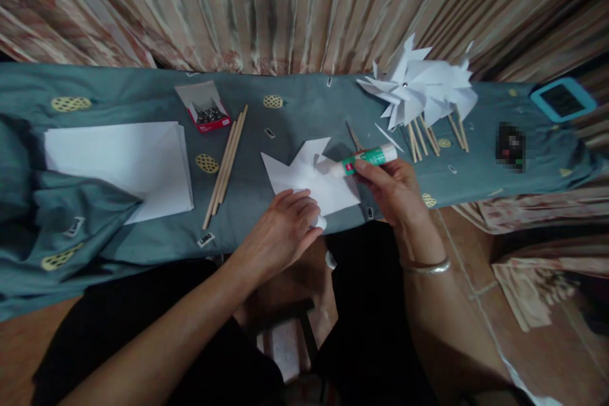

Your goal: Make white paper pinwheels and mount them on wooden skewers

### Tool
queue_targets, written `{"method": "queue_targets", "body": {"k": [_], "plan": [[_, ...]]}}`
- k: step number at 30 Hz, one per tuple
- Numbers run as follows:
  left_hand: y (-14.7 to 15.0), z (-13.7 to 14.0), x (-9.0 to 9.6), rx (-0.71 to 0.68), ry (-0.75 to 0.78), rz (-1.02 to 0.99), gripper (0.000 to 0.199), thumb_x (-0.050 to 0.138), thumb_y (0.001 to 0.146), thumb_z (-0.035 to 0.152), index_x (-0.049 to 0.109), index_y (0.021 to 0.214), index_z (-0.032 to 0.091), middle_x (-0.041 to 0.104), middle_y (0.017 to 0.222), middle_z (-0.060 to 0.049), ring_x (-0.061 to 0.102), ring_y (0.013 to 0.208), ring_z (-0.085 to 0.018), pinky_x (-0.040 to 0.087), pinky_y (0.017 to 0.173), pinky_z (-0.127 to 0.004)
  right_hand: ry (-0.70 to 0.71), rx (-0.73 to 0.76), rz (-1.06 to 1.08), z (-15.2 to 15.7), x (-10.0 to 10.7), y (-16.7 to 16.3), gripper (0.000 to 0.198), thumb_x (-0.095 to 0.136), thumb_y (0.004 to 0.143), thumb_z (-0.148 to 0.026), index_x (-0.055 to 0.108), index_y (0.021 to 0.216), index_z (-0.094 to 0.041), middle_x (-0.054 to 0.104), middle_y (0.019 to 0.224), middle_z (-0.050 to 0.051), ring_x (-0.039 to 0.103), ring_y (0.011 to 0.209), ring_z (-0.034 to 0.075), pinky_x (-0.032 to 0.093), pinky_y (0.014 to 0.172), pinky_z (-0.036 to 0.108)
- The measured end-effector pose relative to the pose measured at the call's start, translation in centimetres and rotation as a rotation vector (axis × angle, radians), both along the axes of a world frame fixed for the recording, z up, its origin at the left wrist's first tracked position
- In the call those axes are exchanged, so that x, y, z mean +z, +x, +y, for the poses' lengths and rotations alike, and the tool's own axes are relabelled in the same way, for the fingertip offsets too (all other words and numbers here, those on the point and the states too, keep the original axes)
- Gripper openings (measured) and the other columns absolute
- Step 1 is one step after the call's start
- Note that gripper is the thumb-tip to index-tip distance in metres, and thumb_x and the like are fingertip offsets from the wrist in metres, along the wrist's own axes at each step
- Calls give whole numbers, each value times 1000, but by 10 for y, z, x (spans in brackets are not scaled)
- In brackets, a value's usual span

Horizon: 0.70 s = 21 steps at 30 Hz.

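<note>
Glue [370,156] sits in the right hand [394,187], thumb and fingers gripping its barrel; its long axis runs mostly along the tabletop [257,177], tip pointing left and slightly toward the front edge, above or on the paper [302,174], contact unclear. Paper lies mid-length, near that edge. The left hand [280,228] meets its near side, fingers curled round a white piece [320,222]. Pinwheels [404,89] lie toward the back edge, right.

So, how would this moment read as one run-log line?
left hand: on paper pinwheel, gripping white cap | right hand: holding glue stick at paper pinwheel | nearby: wooden sticks, red box
</note>
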State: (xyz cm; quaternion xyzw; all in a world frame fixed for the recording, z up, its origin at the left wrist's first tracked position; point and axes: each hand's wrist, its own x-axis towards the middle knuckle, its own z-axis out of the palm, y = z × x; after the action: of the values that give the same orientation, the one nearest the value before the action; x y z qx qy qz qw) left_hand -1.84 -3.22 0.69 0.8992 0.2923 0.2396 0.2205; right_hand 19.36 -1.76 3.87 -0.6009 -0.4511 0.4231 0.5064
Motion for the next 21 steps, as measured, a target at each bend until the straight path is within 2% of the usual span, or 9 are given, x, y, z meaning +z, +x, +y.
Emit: {"method": "queue_targets", "body": {"k": [4, 6, 8, 12, 14, 17, 21], "plan": [[-2, -1, 4, 20, -35, -115, 17, 61, 89, 22, 61, 105, 15, 70, 114, -13, 59, 121, -27, 43, 106, -51, -88, -36, 268, 0, 4, 6, 23, 82, 67, -40, 70, 74, -21, 68, 74, -2, 61, 64, 11, 51, 62, 25], [-4, 1, 8, 57, -117, -236, 19, 61, 89, 25, 63, 106, 17, 69, 117, -12, 60, 120, -25, 43, 106, -48, -116, -50, 379, -1, 7, 6, 23, 83, 65, -38, 71, 75, -21, 69, 73, -2, 62, 64, 11, 54, 63, 25], [-7, 4, 13, 163, -289, -367, 22, 63, 88, 30, 66, 107, 19, 71, 115, -9, 63, 112, -23, 47, 100, -42, -136, -47, 476, -3, 9, 4, 23, 84, 64, -35, 72, 79, -22, 71, 73, -2, 65, 65, 11, 56, 66, 25], [-11, 14, 19, 455, -736, -671, 31, 69, 80, 41, 70, 103, 19, 74, 94, -4, 67, 84, -18, 53, 79, -31, -156, 25, 621, -8, 12, -8, 29, 88, 59, -31, 75, 84, -21, 74, 77, -1, 67, 65, 11, 59, 69, 23], [-11, 17, 20, 507, -876, -787, 36, 74, 74, 42, 71, 101, 18, 73, 88, -4, 66, 79, -17, 52, 74, -29, -176, 62, 662, -9, 12, -15, 31, 89, 57, -29, 75, 83, -22, 75, 76, -2, 68, 63, 10, 59, 68, 21], [-11, 18, 21, 507, -963, -865, 37, 80, 67, 38, 72, 98, 18, 73, 88, -3, 65, 81, -16, 52, 76, -28, -191, 105, 675, -10, 9, -25, 29, 90, 58, -28, 76, 82, -23, 75, 76, -4, 70, 65, 8, 59, 69, 17], [-11, 16, 22, 498, -975, -893, 37, 82, 63, 34, 72, 96, 19, 72, 84, -1, 64, 78, -14, 51, 76, -27, -196, 138, 646, -9, 5, -31, 30, 89, 59, -29, 76, 85, -23, 77, 79, -3, 71, 71, 9, 59, 72, 17]]}}
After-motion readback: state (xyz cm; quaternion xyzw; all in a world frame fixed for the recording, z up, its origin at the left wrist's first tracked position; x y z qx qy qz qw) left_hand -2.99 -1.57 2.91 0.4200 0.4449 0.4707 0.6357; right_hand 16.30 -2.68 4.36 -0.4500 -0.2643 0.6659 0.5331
